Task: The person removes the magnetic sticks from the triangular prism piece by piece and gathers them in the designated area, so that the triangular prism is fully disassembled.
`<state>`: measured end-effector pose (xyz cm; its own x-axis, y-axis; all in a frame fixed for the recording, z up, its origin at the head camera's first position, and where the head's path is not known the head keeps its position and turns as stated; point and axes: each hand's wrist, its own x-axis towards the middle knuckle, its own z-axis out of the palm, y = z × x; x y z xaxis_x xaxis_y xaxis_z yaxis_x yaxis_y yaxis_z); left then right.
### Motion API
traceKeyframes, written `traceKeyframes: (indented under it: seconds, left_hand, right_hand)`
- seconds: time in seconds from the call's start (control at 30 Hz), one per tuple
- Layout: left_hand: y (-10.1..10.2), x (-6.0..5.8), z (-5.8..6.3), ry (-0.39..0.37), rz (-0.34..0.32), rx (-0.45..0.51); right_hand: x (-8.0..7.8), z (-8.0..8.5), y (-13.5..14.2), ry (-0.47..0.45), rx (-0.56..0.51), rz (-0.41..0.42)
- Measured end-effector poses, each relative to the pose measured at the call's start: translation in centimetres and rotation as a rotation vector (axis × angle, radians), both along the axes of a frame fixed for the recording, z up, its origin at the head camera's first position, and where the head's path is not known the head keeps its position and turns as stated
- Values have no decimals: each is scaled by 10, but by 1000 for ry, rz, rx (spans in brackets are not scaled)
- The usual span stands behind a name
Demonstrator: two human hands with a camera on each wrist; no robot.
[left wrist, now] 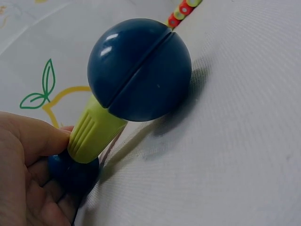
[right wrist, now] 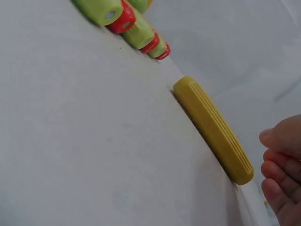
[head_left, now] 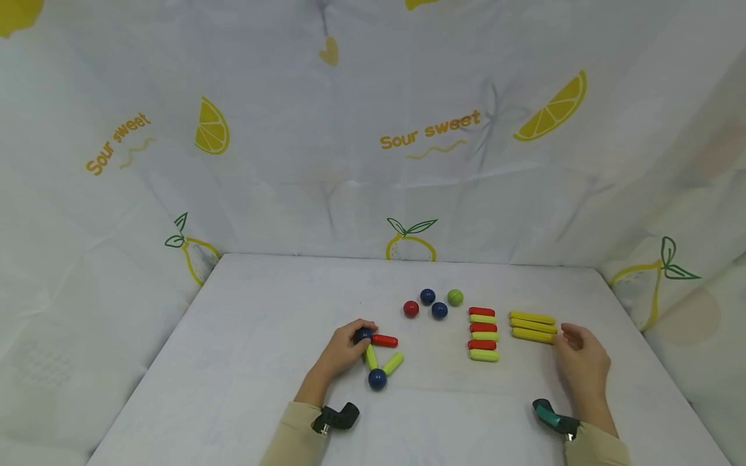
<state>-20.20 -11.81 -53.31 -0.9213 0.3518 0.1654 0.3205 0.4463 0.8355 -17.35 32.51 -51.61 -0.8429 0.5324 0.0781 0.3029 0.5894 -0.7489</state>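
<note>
My left hand (head_left: 344,346) grips a blue ball (left wrist: 73,174) at the upper corner of a small joined piece. A red rod (head_left: 385,340) points right from that ball, and a light green rod (head_left: 371,357) runs down to a second blue ball (head_left: 377,379). Another light green rod (head_left: 394,363) slants up and right from the lower ball. In the left wrist view, the thumb lies against the green rod (left wrist: 94,132). My right hand (head_left: 583,359), fingers loosely curled and holding nothing, is beside the right ends of the yellow rods (head_left: 533,335).
A column of short red and light green rods (head_left: 484,336) lies left of the yellow ones. Farther back sit a red ball (head_left: 410,309), two blue balls (head_left: 440,310) and a green ball (head_left: 455,297). A lemon-print cloth hangs behind the white table (head_left: 262,304).
</note>
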Motion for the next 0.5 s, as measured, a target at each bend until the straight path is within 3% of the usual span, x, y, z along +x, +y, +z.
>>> traceKeyframes:
  seconds: [0.3,0.5]
  left_hand:
    - [0,-1,-1,13,-5,-5]
    - [0,-2,-2,14,-5,1]
  right_hand:
    - [1,24,-37,78,44,179]
    - [0,31,-69,116,72,274]
